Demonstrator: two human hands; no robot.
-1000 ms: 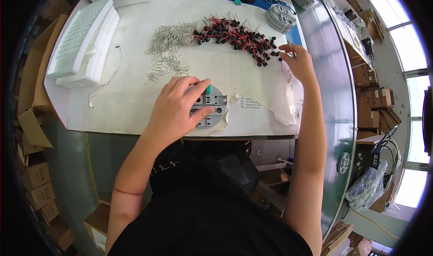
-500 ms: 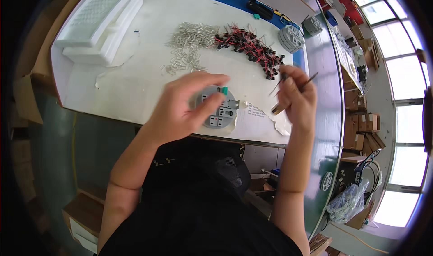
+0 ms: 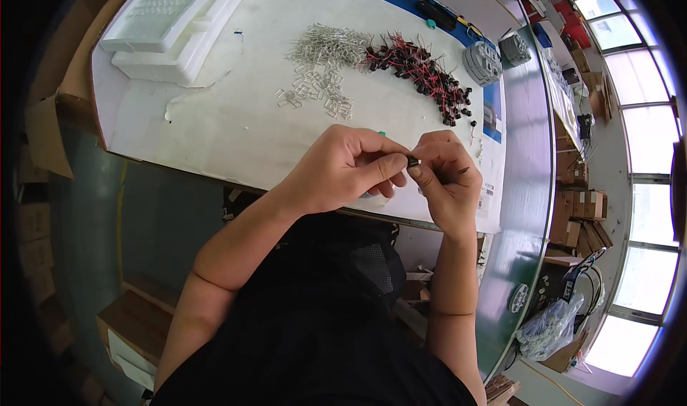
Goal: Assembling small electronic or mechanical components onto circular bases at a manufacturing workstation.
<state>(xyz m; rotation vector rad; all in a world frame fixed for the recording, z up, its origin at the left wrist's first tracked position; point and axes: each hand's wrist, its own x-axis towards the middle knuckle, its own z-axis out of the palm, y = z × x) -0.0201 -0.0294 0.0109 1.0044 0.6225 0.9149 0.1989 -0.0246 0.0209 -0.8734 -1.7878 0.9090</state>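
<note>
Both of my hands meet above the near edge of the white work surface. A small black part (image 3: 412, 161) sits pinched between the thumb and forefinger of my left hand (image 3: 351, 166). My right hand (image 3: 449, 177) grips the same part from the other side, fingers curled. A thin dark tool tip (image 3: 464, 170) pokes out of my right hand; the rest of that tool is hidden. Beneath the hands, the grey round plastic base is almost wholly covered, with a bit of its green piece (image 3: 382, 133) showing.
Behind the hands lie a heap of clear U-shaped pieces (image 3: 329, 48) and a pile of black parts with red wires (image 3: 422, 69). Grey round housings (image 3: 482, 62) stand at the far right. White foam trays (image 3: 168, 55) sit at the far left; a carton (image 3: 136, 327) is below.
My right hand has moved left and my left hand right, so they now meet at the small black part. My left hand has closed. The view has shifted slightly.
</note>
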